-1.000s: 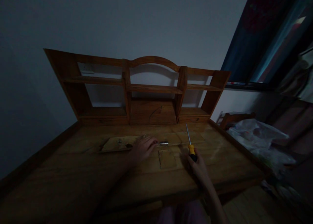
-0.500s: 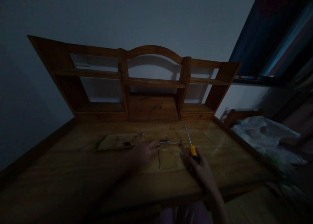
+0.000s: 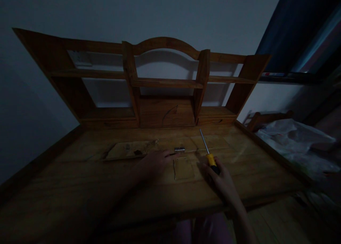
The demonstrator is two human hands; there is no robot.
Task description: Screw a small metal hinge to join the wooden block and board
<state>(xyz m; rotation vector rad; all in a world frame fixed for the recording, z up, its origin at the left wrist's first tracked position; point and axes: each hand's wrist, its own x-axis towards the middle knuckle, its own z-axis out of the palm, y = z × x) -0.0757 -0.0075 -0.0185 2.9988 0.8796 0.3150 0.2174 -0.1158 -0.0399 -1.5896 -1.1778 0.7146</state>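
Since the earlier frame, the left hand [image 3: 156, 163] had slid back off the wooden slat [image 3: 130, 149] and lay flat on the counter [image 3: 80, 187], its grip open, fingertips just left of the small metal hinge [image 3: 179, 149]. Right of the hinge and nearer the person sat a square recess [image 3: 183, 168]. Farther right of the hinge, the right hand [image 3: 221, 181] was clamped on the yellow-handled screwdriver [image 3: 209, 155], whose shaft pointed toward the shelf unit [image 3: 165, 82].

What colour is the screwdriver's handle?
The screwdriver handle is yellow, turning black inside the right hand. The head view shows it.
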